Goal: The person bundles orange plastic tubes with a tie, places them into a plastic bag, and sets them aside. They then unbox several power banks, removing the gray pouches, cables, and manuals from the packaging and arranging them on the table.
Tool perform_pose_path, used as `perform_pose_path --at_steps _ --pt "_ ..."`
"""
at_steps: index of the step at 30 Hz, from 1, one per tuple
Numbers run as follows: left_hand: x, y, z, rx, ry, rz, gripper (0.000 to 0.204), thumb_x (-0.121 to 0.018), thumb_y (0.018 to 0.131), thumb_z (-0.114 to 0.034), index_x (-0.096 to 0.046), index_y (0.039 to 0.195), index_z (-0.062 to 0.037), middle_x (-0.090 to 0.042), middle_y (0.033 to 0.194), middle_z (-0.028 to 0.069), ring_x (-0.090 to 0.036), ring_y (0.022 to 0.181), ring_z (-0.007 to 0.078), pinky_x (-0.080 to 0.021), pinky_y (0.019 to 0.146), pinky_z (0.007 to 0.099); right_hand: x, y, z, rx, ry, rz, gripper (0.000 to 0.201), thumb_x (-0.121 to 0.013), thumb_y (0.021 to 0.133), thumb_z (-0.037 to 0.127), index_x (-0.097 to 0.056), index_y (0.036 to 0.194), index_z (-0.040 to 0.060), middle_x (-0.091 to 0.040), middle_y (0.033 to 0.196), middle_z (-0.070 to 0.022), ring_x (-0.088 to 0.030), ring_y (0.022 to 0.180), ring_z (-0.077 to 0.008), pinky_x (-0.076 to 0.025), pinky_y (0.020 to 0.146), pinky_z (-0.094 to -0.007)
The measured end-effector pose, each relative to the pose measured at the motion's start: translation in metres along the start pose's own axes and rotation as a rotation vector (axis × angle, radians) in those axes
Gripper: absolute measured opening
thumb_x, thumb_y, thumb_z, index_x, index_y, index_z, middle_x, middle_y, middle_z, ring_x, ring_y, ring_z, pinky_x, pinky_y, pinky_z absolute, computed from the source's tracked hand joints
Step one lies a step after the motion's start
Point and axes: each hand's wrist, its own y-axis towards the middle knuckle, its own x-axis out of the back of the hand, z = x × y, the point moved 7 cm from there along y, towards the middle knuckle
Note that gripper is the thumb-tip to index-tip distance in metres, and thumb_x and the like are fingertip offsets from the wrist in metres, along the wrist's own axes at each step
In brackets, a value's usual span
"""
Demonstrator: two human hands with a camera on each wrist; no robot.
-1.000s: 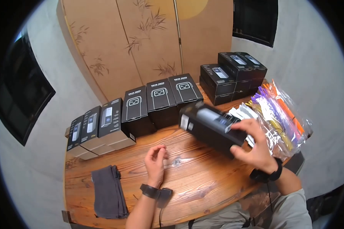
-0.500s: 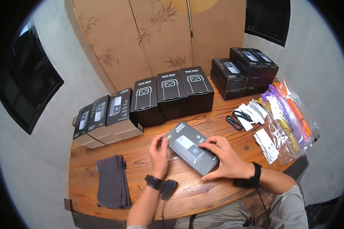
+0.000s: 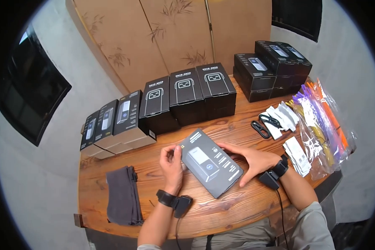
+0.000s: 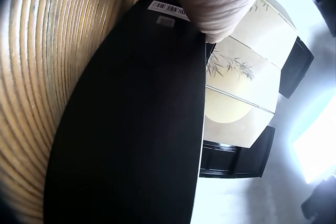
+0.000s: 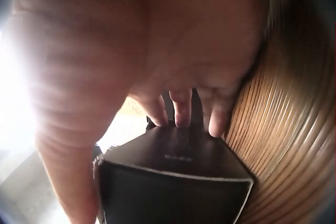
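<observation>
A black box [image 3: 210, 164] printed with a grey device stands in front of the person, its printed face angled upward. The left hand [image 3: 171, 167] holds it at its upper left corner, thumb on the edge and fingers curled. In the left wrist view that hand [image 4: 218, 1] is beside a barcode label [image 4: 168, 9] on the box's dark side. The right hand [image 3: 254, 160] spreads around the box's right end, fingers straight along the far side and thumb by the lower right corner. In the right wrist view its fingertips [image 5: 182, 119] touch the box's side.
A row of black boxes [image 3: 154, 100] lines the back left of the wooden table [image 3: 162, 225], with more stacked boxes [image 3: 275, 68] at back right. Looped black cables [image 3: 260, 129], white packets [image 3: 296, 156] and bagged coloured strips [image 3: 321, 121] lie right. Grey folded cloth [image 3: 123, 196] lies left.
The right hand has brought the box from the right to the middle, where the left hand took its corner. Since then the right hand has slid off the printed face to the right end.
</observation>
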Motion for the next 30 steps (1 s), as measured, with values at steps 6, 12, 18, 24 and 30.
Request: perform_pose_path --at_steps 6,12,18,24,30 --pt "0.001 0.0 -0.002 -0.052 0.048 -0.036 0.015 -0.065 0.096 -0.017 -0.058 0.098 -0.0033 -0.062 0.093 0.0024 -0.056 0.085 0.0069 -0.047 0.078 0.0207 0.005 -0.007 -0.013 -0.068 0.021 -0.046 0.107 -0.089 0.068 0.021 -0.027 0.153 0.0095 -0.037 0.153 -0.0137 -0.041 0.137 -0.0255 -0.036 0.114 -0.039" --pt "0.013 -0.002 -0.011 -0.087 0.131 -0.132 0.021 -0.069 0.093 -0.016 -0.053 0.083 -0.0063 -0.059 0.079 -0.0002 -0.052 0.071 0.0038 -0.042 0.065 0.019 0.011 -0.01 -0.02 -0.108 0.176 -0.13 0.091 -0.088 0.071 0.023 -0.041 0.147 0.0089 -0.049 0.145 -0.0129 -0.047 0.133 -0.0231 -0.038 0.113 -0.0386" --pt "0.027 -0.002 -0.017 -0.067 0.13 -0.23 0.032 -0.07 0.093 -0.02 -0.048 0.072 -0.0102 -0.052 0.072 -0.0042 -0.042 0.064 0.0019 -0.037 0.059 0.0185 0.016 -0.012 -0.031 -0.112 0.157 -0.21 0.078 -0.083 0.076 0.021 -0.046 0.144 0.008 -0.05 0.144 -0.0125 -0.048 0.132 -0.0225 -0.038 0.113 -0.0373" --pt "0.027 0.002 -0.014 -0.113 0.102 -0.223 0.034 -0.07 0.093 -0.023 -0.049 0.07 -0.0102 -0.05 0.068 -0.0047 -0.041 0.061 0.0021 -0.035 0.055 0.0183 0.016 -0.011 -0.024 -0.1 0.13 -0.215 0.075 -0.082 0.078 0.019 -0.047 0.143 0.0082 -0.05 0.144 -0.0126 -0.049 0.131 -0.0225 -0.038 0.113 -0.037" --pt "0.031 -0.001 -0.016 -0.053 0.119 -0.237 0.036 -0.071 0.093 -0.023 -0.048 0.068 -0.0102 -0.051 0.068 -0.0034 -0.043 0.064 0.0033 -0.038 0.059 0.0197 0.015 -0.012 -0.025 -0.15 0.184 -0.198 0.073 -0.081 0.079 0.018 -0.048 0.143 0.0093 -0.051 0.144 -0.0125 -0.049 0.131 -0.0222 -0.035 0.113 -0.0357"
